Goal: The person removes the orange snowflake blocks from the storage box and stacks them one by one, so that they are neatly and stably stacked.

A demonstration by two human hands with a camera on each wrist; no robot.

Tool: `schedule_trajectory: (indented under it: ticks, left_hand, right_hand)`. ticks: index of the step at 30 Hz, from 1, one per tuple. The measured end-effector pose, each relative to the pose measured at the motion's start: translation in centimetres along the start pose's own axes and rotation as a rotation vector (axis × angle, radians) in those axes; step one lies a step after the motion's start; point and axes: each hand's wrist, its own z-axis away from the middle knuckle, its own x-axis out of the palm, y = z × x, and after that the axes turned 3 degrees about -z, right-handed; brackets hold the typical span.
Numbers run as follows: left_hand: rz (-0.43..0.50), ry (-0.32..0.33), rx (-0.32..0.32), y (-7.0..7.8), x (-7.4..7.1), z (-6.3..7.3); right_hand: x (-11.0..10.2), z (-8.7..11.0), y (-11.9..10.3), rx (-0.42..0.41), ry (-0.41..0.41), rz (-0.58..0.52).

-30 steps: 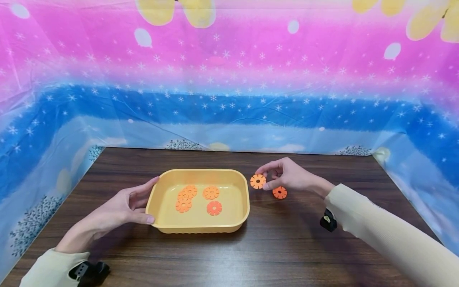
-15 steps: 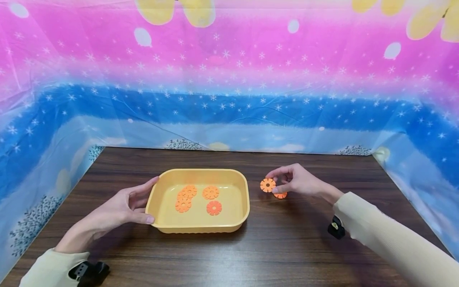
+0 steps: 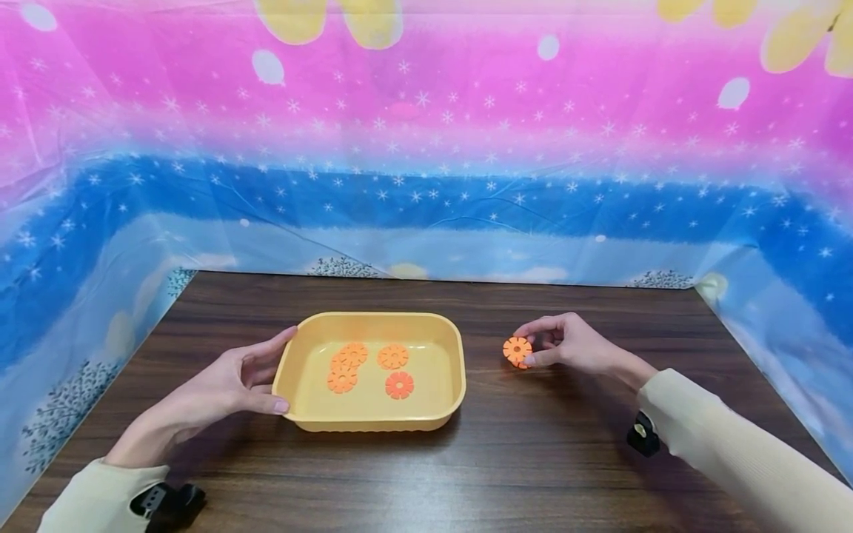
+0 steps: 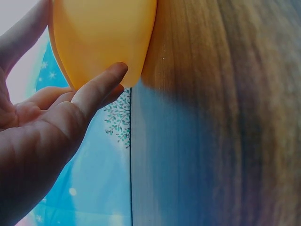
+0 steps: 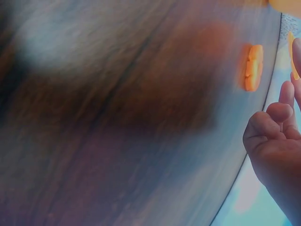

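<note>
My left hand (image 3: 220, 392) holds the left end of a yellow plastic tray (image 3: 380, 423), thumb at the near corner and fingers at the far one. The left wrist view shows its fingers against the tray's wall (image 4: 103, 33). Several notched plastic discs (image 3: 399, 385), orange and red-orange, lie flat inside, some overlapping. To the tray's right, my right hand (image 3: 580, 344) pinches a light orange notched disc (image 3: 517, 349) by its edge, standing upright. Behind and below it, largely hidden in the head view, an orange disc (image 5: 254, 68) rests on the table, apart from the held one.
The dark wood-grain table (image 3: 426, 488) carries the tray near its middle. A pink and blue printed cloth (image 3: 426, 185) hangs around its back and sides. Black wrist cameras (image 3: 643, 434) sit on both sleeves.
My right hand has moved right and slightly nearer with the pinched disc, from beside the tray to over the disc on the table. My left hand and the tray have stayed put.
</note>
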Motion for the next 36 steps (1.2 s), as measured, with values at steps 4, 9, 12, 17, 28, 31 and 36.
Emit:
schedule_trajectory:
  ticks: [4,9,12,17,28,31,36]
  left_hand:
    - [0.004,-0.004,0.005,0.1,0.0,0.0]
    - [0.004,-0.009,0.016,0.0,0.0,0.1]
    - [0.008,-0.007,0.013,0.0,0.0,0.0]
    - [0.014,-0.005,0.011,0.0,0.0,0.0]
    - [0.027,-0.014,0.008,0.0,-0.1,0.1]
    - [0.024,-0.019,0.017,0.0,0.0,0.1]
    - [0.016,-0.017,0.013,-0.1,0.0,0.1]
  right_hand:
    - [-0.2,0.4,0.4,0.011,0.014,0.023]
    - [-0.4,0.5,1.0,0.004,0.026,0.054]
    - [-0.4,0.6,1.2,-0.003,0.026,0.061]
    - [-0.4,0.5,1.6,-0.013,0.031,0.067]
    - [0.0,0.5,1.7,-0.028,0.061,0.067]
    - [0.1,0.4,1.9,-0.027,0.073,0.068]
    - [0.3,0.3,2.0,-0.029,0.086,0.069]
